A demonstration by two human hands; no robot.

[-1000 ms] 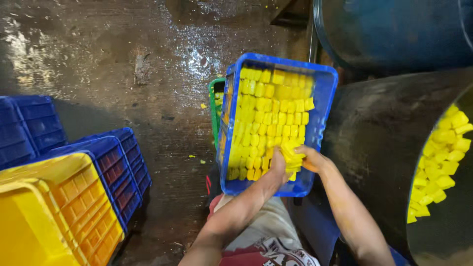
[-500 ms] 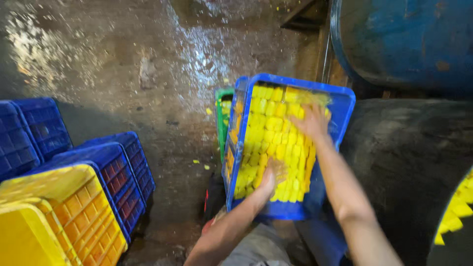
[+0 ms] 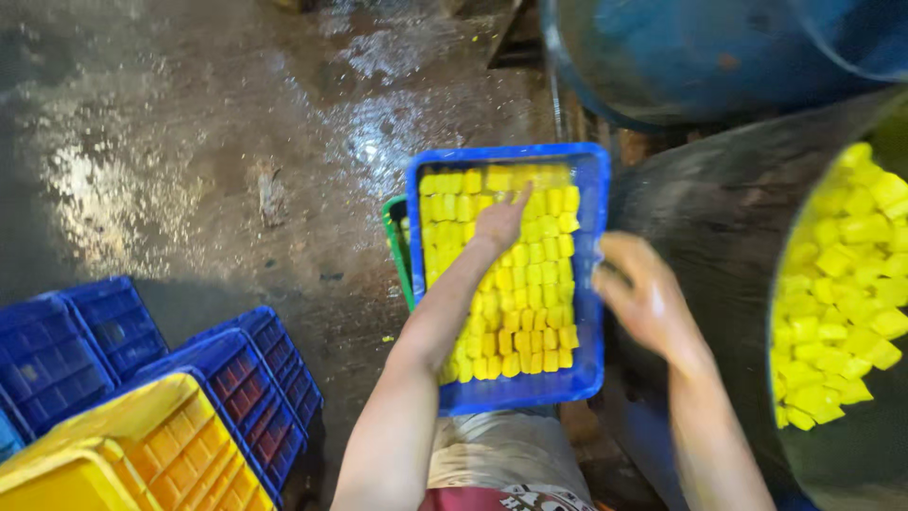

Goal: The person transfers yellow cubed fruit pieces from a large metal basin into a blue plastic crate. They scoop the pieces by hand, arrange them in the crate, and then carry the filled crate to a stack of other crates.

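The left hand (image 3: pixel 499 220) lay flat, fingers extended and gripping nothing, on the yellow cubes (image 3: pixel 530 284) in the blue tray (image 3: pixel 591 284), whose long axis ran away from the person. The right hand (image 3: pixel 645 298), open and empty, hovered just beside the tray's right rim, so the left hand was the nearer.

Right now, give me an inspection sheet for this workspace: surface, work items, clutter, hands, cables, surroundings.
Surface: wet floor, dark, with shiny puddles.
Work items: blue tray packed with rows of yellow blocks; more loose yellow blocks in a dark drum at right.
Clutter: green crate partly hidden behind the tray; a few yellow crumbs on the floor.
Hands: left hand open, flat on the blocks in the tray; right hand open, blurred, over the tray's right edge by the drum, holding nothing.
Cables: nothing seen.
Surroundings: stacked blue crates and yellow crates lower left; blue barrel top right.
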